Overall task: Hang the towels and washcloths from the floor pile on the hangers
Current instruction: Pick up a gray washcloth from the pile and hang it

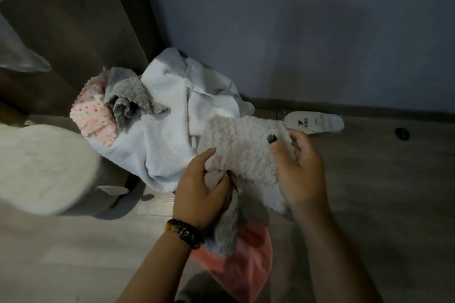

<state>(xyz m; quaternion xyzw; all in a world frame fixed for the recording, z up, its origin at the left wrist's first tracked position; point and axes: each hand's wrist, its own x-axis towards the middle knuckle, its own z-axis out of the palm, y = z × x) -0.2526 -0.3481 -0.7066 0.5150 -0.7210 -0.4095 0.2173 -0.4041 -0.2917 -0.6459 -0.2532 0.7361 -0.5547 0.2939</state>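
— Wood floor, by wall: white towel, pink cloth, grey cloth, piled.
— Hands?
— Left hand and right hand both grip fluffy washcloth, lifted beside pile.

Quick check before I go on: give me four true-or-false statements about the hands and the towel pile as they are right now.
1. Both hands grip the fluffy cream washcloth. True: left hand and right hand both hold it.
2. The bead bracelet is on the right wrist. False: it is on the left wrist.
3. A white towel lies in the pile by the wall. True.
4. The pink dotted cloth is in the right hand. False: it lies in the pile.
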